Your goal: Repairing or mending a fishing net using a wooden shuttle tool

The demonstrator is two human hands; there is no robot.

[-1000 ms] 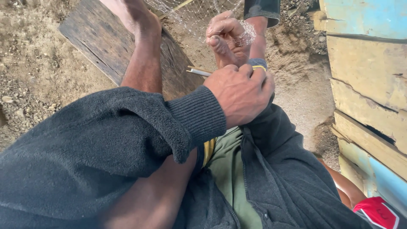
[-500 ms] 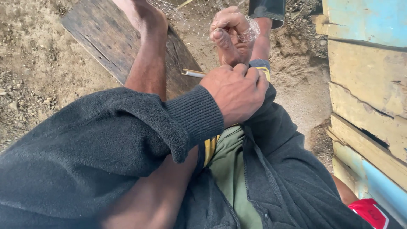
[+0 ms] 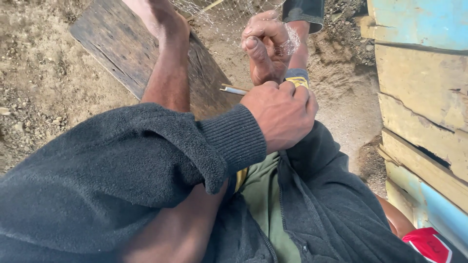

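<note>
**A:** Where are the person's hands, going by the wooden plank [image 3: 112, 44]?

**B:** Both are off the plank's near right corner, close together. The left hand [image 3: 282, 116] comes out of a dark ribbed sleeve [image 3: 229, 141] and sits nearer the body. The right hand [image 3: 267, 48] is just beyond it, raised, with its palm turned back toward the person.

**A:** What does each grip have?

**B:** The left grip is clenched round a slim pale stick [image 3: 233, 89]. Only the stick's tip shows, poking out toward the plank. The right grip is curled shut on a fine pale net [image 3: 229, 12], with strands of mesh lying over the knuckles.

**A:** Why wind the mesh over the fingers like that?

**B:** Probably so that it stays stretched. The net runs from those fingers away over the plank's far end, and a closed fist keeps that length from sagging. Having the stick hand right beside it puts the tip near the held mesh.

**A:** And the bare leg [image 3: 168, 73]?

**B:** It lies along the plank with the foot on the wood near the net, likely braced there. Whether the foot pins the net cannot be told.

**A:** Anything else round the plank?

**B:** Sandy, stony ground [image 3: 34, 73] lies to its left. Well to its right stands a wall of worn boards [image 3: 419, 73], painted yellow and blue. There is also a grey and yellow band [image 3: 296, 78] between the two hands, but what it belongs to is unclear.
</note>
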